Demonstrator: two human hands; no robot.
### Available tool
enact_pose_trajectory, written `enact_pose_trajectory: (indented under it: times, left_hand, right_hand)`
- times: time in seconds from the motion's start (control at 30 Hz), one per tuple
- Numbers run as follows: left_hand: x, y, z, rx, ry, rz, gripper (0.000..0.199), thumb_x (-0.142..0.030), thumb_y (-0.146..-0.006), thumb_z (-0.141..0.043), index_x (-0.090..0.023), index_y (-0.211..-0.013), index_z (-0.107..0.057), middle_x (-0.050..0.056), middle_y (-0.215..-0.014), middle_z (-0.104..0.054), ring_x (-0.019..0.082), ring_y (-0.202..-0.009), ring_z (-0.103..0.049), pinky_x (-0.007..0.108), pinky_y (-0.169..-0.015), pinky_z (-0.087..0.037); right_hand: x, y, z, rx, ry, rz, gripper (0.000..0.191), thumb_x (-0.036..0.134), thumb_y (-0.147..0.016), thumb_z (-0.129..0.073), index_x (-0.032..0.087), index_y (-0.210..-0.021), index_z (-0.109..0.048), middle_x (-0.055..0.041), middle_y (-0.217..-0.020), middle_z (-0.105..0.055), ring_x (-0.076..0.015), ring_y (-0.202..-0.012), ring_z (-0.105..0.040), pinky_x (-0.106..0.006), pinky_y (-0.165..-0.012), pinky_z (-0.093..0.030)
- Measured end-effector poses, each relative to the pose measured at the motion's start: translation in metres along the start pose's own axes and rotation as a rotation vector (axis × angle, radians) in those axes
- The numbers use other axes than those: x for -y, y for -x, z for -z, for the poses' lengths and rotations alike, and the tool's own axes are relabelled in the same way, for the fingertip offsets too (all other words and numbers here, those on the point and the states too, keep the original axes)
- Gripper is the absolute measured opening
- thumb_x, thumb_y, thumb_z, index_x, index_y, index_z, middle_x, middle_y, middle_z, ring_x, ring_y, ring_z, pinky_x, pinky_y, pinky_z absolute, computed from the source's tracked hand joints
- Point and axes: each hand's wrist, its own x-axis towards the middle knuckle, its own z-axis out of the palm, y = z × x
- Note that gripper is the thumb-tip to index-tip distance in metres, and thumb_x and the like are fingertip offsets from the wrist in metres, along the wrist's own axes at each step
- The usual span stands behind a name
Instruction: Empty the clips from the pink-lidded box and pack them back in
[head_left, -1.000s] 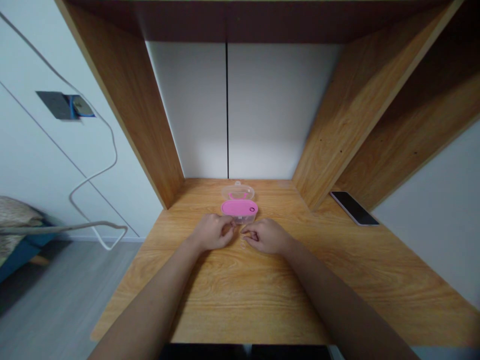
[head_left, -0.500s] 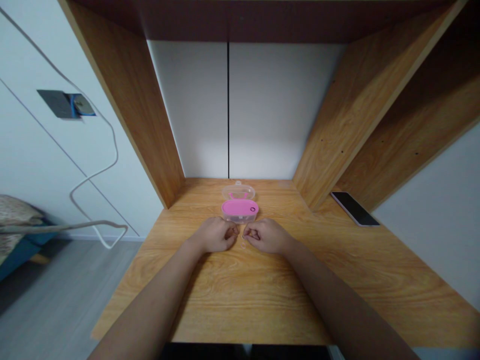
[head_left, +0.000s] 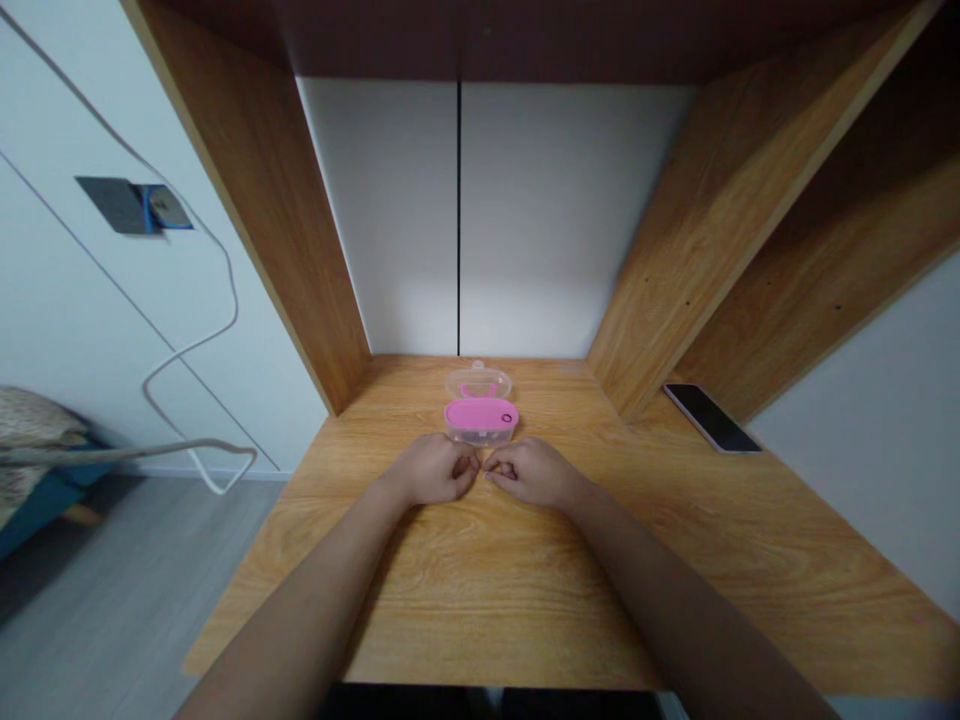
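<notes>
A small clear case (head_left: 480, 437) with a pink inner top sits on the wooden desk (head_left: 480, 590), its transparent lid (head_left: 478, 382) tipped open at the back. A small dark ring shape shows at the right end of the pink top. Just in front of the case, my left hand (head_left: 439, 468) is closed, fingertips pinched together. My right hand (head_left: 531, 471) is closed likewise, its fingertips close to those of the left. Anything between the fingers is too small to make out.
A phone (head_left: 712, 418) lies on the desk at the right, beside an upright wooden panel (head_left: 660, 330). Another panel (head_left: 300, 270) rises at the left. A white cable (head_left: 232, 290) hangs along the wall, outside the desk's left edge.
The fingertips of both hands have come slightly nearer each other. A small faint thing seen by the right fingertips before is no longer distinct. The case and lid have not moved.
</notes>
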Motion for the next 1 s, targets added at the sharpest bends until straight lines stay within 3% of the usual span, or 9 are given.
enact_pose_trajectory:
  times: [0.33,0.6,1.0]
  left_hand:
    - [-0.003,0.001,0.001,-0.011,0.170,-0.029,0.018,-0.032,-0.084,-0.063,-0.020,-0.091,-0.075,0.000,-0.064,-0.066,0.012,-0.054,-0.054,0.022,-0.055,-0.035]
    - [-0.001,-0.002,-0.004,-0.101,0.353,0.017,0.023,-0.036,-0.087,-0.064,-0.016,-0.083,-0.075,-0.004,-0.057,-0.055,0.007,-0.049,-0.041,0.020,-0.050,-0.028]
    - [0.001,-0.003,-0.011,-0.259,0.455,0.059,0.029,-0.041,-0.088,-0.062,-0.015,-0.082,-0.073,-0.007,-0.052,-0.043,0.007,-0.048,-0.037,0.020,-0.050,-0.027]
  right_hand:
    - [0.002,0.001,-0.002,-0.078,-0.050,-0.002,0.015,0.032,-0.094,-0.059,0.021,-0.094,-0.069,0.0011,-0.071,-0.070,-0.0102,-0.057,-0.057,-0.023,-0.054,-0.032]
    - [0.002,0.003,-0.002,-0.225,-0.080,0.015,0.013,0.030,-0.093,-0.062,0.022,-0.098,-0.071,0.0009,-0.071,-0.071,-0.0099,-0.054,-0.056,-0.022,-0.055,-0.035]
    - [-0.001,0.003,-0.006,-0.489,-0.156,0.134,0.013,0.022,-0.089,-0.065,0.022,-0.097,-0.074,-0.0013,-0.075,-0.072,-0.0114,-0.057,-0.059,-0.022,-0.056,-0.044]
